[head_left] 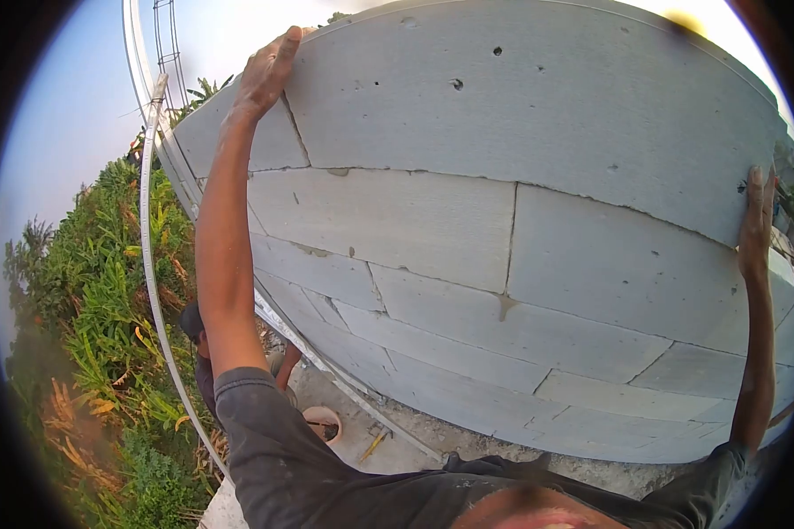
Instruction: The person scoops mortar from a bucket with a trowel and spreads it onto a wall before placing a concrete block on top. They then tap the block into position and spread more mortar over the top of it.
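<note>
A large grey aerated concrete block (538,97) lies in the top course of a block wall (397,212). My left hand (269,75) grips its upper left corner, near the joint with a neighbouring block (225,141); the fingertips are hidden over the top edge. At the far right, my right hand (755,220) presses along the block's right end, fingers straight and pointing up. Both arms are spread wide, with the block between the hands. Small holes pit its face, and a thin dark joint runs under it.
A metal pole (150,212) and a long rail (326,366) stand left of the wall. Below, another person (205,366) in a dark cap is partly hidden by my arm. A bucket (314,414) and a yellow-handled tool (375,443) rest on the concrete floor. Dense plants (106,291) grow beyond.
</note>
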`<move>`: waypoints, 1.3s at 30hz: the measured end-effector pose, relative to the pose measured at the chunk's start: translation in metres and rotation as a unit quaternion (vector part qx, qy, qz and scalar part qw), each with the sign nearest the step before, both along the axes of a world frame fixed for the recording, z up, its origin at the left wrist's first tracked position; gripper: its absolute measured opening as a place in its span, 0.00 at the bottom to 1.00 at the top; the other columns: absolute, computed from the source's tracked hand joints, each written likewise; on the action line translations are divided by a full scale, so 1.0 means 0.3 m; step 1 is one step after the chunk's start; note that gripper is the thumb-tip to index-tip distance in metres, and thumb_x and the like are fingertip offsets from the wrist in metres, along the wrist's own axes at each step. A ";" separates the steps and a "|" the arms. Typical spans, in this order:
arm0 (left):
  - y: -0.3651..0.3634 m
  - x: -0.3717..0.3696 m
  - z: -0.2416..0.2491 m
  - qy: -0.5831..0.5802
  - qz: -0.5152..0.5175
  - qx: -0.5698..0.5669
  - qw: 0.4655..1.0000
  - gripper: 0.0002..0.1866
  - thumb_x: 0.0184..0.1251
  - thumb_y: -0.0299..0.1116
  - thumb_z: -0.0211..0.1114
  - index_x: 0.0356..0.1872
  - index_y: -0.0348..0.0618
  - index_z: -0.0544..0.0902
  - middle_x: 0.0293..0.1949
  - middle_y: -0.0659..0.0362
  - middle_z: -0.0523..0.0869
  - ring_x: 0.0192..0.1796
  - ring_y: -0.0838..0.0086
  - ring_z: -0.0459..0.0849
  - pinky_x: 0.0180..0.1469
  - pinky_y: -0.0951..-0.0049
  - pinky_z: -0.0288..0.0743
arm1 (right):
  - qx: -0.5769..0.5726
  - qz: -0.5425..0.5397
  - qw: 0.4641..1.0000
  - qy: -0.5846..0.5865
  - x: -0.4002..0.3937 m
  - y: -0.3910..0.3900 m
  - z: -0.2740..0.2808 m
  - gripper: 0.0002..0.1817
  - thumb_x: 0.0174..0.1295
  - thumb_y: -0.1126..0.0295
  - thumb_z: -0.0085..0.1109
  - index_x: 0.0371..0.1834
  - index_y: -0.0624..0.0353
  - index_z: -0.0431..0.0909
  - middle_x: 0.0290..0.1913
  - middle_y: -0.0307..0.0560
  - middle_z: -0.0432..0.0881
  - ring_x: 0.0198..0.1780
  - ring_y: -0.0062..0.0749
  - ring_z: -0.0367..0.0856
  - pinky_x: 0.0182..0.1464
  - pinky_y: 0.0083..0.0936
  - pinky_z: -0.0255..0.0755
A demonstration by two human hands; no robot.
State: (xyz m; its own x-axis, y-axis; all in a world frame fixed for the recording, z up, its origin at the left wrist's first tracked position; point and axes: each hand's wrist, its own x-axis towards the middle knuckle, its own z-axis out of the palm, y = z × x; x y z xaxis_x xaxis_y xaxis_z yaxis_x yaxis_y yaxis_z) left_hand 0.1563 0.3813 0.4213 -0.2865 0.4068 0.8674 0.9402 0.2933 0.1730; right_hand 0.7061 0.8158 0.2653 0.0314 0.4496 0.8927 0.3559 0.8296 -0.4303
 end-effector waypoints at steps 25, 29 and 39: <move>-0.019 -0.229 0.085 -0.020 0.010 -0.098 0.995 0.56 0.49 0.85 0.56 0.70 0.49 0.79 0.57 0.39 0.85 0.61 0.48 0.83 0.65 0.37 0.71 | 0.000 0.074 0.997 -0.025 -0.049 -0.147 0.054 0.47 0.77 0.36 0.38 0.85 0.61 0.43 0.79 0.64 0.58 0.81 0.48 0.55 0.80 0.36 0.48; -0.014 -0.256 0.077 0.006 0.027 -0.090 0.996 0.57 0.50 0.85 0.54 0.71 0.49 0.77 0.55 0.38 0.86 0.57 0.47 0.86 0.64 0.36 0.72 | 0.010 0.089 0.996 -0.030 -0.056 -0.164 0.059 0.46 0.76 0.35 0.39 0.85 0.57 0.46 0.78 0.62 0.60 0.79 0.47 0.58 0.78 0.37 0.51; -0.037 -0.263 0.099 -0.004 -0.013 -0.146 0.989 0.62 0.43 0.82 0.65 0.73 0.44 0.73 0.54 0.39 0.85 0.55 0.50 0.87 0.61 0.44 0.78 | -0.043 0.042 0.988 -0.141 -0.040 -0.250 0.112 0.53 0.76 0.38 0.42 0.82 0.70 0.30 0.80 0.76 0.48 0.82 0.63 0.48 0.81 0.52 0.43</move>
State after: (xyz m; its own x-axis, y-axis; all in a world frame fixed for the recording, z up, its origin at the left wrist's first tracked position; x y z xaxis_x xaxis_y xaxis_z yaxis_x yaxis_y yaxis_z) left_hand 0.0775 0.3701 0.4509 -0.2788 0.6466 0.7101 0.9470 0.3081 0.0912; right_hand 0.6940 0.7408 0.2988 -0.2529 0.5145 0.8194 0.4032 0.8259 -0.3941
